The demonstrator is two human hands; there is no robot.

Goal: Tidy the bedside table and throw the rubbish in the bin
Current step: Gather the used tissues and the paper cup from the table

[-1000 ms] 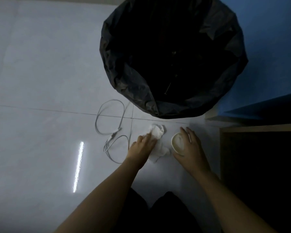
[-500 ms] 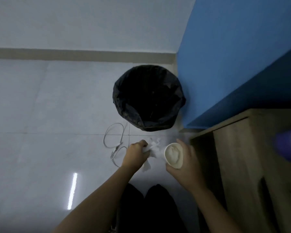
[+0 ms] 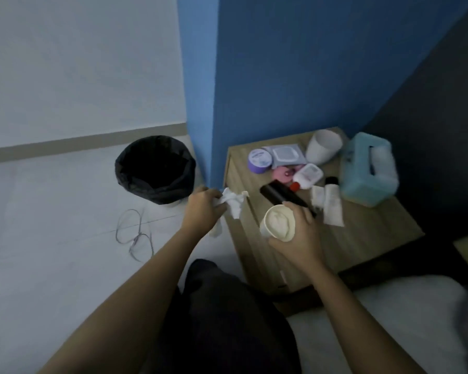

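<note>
My left hand (image 3: 201, 209) is clenched round crumpled tissue (image 3: 233, 202), my right hand (image 3: 299, 234) wraps a paper cup (image 3: 277, 224); neither is binned yet, I judge: the bin (image 3: 154, 168) sits at ten o'clock, and the bedside table (image 3: 362, 233) at two o'clock looks cluttered

2 cups (image 3: 324, 149), 1 bin (image 3: 154, 168), 1 tissue box (image 3: 368, 168), 1 cable (image 3: 135, 233), 1 purple jar (image 3: 259, 160), 2 hands (image 3: 203, 209).

Left hand (image 3: 203, 209) grips tissue (image 3: 234, 202); right hand (image 3: 299, 236) holds cup (image 3: 277, 224).
</note>
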